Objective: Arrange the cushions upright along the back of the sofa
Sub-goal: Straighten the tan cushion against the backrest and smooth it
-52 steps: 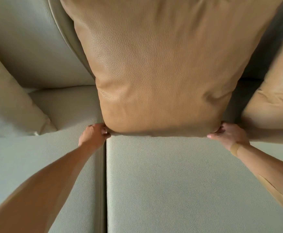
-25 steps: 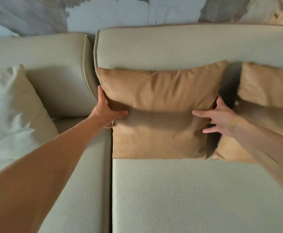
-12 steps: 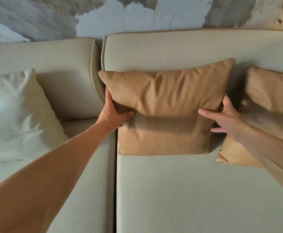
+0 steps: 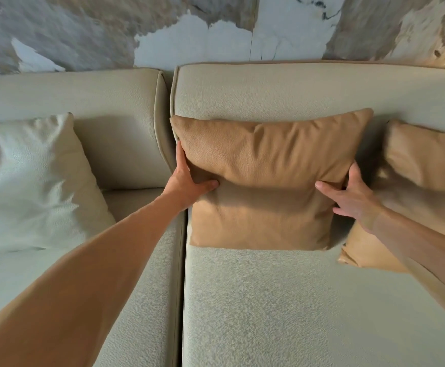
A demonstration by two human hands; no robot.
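On the left we see a white cushion (image 4: 28,181) leaning against the beige sofa (image 4: 282,300) back, standing on the left seat. Our left hand (image 4: 189,181) presses the left edge of the middle tan cushion (image 4: 266,181), fingers flat along its side and thumb on its front, a loose open grip rather than a closed one. This cushion stands upright on the right seat, its top against the backrest. Our right hand (image 4: 356,197) rests with spread fingers on the cushion's right edge, likewise open. Just beside it, a second tan cushion (image 4: 422,176) leans on the backrest, partly hidden behind our right forearm. A marbled wall (image 4: 216,30) rises behind the sofa.
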